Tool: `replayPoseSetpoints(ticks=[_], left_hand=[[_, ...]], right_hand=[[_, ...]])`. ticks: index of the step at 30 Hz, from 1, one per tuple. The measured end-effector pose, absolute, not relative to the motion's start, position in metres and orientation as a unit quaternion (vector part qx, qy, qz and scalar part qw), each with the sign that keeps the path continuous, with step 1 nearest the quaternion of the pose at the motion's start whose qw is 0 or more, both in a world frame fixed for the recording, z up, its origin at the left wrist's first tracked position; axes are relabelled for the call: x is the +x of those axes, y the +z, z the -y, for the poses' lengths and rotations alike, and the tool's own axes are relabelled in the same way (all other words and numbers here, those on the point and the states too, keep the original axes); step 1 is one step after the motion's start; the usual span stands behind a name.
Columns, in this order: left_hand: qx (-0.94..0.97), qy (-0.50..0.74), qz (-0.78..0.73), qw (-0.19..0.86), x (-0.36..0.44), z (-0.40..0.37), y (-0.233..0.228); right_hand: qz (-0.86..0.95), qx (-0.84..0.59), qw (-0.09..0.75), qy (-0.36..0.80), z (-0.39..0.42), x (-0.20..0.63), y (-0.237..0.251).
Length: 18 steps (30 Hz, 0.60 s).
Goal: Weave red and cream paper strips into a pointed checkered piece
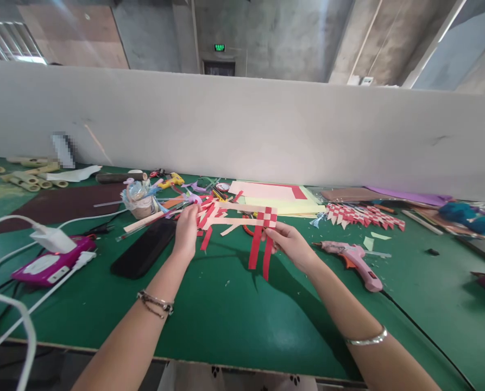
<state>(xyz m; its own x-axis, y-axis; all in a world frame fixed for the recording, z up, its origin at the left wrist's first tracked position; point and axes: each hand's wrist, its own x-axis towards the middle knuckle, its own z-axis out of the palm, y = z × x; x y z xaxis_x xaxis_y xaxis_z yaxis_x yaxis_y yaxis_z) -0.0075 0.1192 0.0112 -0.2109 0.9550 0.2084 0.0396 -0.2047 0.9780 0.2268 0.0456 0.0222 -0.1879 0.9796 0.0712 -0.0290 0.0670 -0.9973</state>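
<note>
My right hand (pixel 289 244) pinches the lower right edge of a small woven paper piece (pixel 268 217), checkered red and pale pink, held above the table. Two red strips (pixel 254 251) hang down from it, and two pale pink strips (pixel 239 220) stretch out to the left. My left hand (pixel 186 232) is at the left edge of a loose pile of red and pink paper strips (pixel 207 217), seen from its back edge. Its fingers are close together; their tips are partly hidden, and what they hold cannot be made out.
A black phone (pixel 144 250) lies left of my left hand. To the right is a pink glue gun (pixel 354 258) with its cord. Behind are paper sheets (pixel 266 191) and a finished red-white woven strip (pixel 362 216). A purple power strip (pixel 55 263) with white cables sits left.
</note>
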Motion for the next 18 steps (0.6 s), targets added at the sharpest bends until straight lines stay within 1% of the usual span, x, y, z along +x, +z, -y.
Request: replayPoseSetpoints(ticks=[2,4,8,9,12,15,18], left_hand=[[0.506,0.563,-0.482,0.441,-0.009,-0.119,0.01],[0.54,0.504,-0.441,0.509,-0.005,-0.112,0.01],[0.613,0.375,-0.34,0.607,0.014,-0.088,0.016],[0.643,0.336,-0.286,0.626,0.019,-0.084,0.018],[0.665,0.344,-0.23,0.621,0.027,-0.078,0.021],[0.661,0.4,-0.302,0.558,0.028,-0.08,0.017],[0.65,0.434,-0.369,0.502,0.027,-0.082,0.012]], right_hand=[[0.532,-0.409,0.5,0.547,-0.045,0.223,0.02],[0.503,-0.393,0.515,0.573,-0.045,0.218,0.017],[0.437,-0.369,0.517,0.637,-0.047,0.208,0.014],[0.425,-0.367,0.516,0.648,-0.048,0.206,0.014],[0.414,-0.363,0.507,0.663,-0.05,0.199,0.015],[0.448,-0.365,0.472,0.665,-0.05,0.193,0.016],[0.519,-0.378,0.42,0.642,-0.052,0.19,0.02]])
